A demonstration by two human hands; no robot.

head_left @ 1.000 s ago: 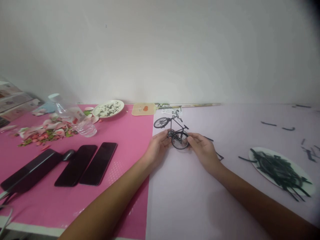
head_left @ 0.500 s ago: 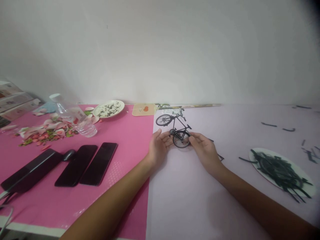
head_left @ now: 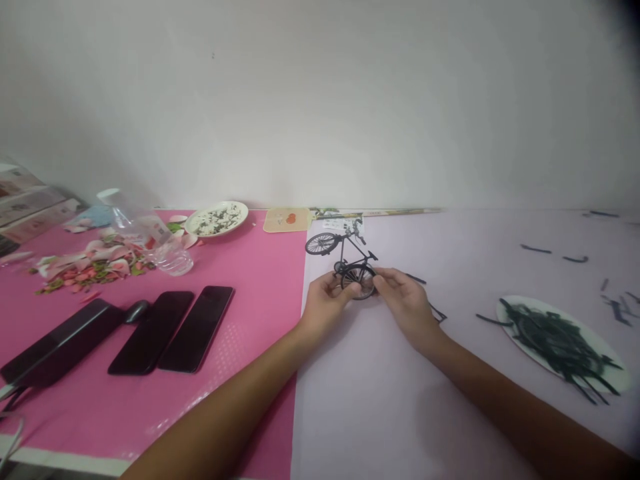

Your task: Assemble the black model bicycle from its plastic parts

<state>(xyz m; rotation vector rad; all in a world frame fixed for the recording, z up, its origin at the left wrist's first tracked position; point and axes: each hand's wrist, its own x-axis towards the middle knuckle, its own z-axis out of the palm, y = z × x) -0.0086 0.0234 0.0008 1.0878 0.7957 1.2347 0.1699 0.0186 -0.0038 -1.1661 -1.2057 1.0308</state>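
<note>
A small black model bicycle (head_left: 354,253) is held up between my two hands, tilted, with one spoked wheel toward me and the other up at the left. My left hand (head_left: 327,301) pinches the near wheel from the left, its thumb lying across the spokes. From the right, my right hand (head_left: 403,297) grips the same wheel's edge between thumb and fingers. Partly hidden behind the right hand, thin black pieces (head_left: 438,312) lie on the pale sheet (head_left: 360,400).
At right, a white plate (head_left: 617,379) bears a heap of black plastic parts (head_left: 555,343); loose pieces (head_left: 536,249) lie beyond. On the pink cover (head_left: 240,400) are two phones (head_left: 197,328), a black case (head_left: 60,343), a clear bottle (head_left: 150,233), petals (head_left: 107,257) and a dish (head_left: 217,219).
My left thumb has come down onto the near wheel, where it stood raised before. The bicycle has shifted slightly left and tilted a little.
</note>
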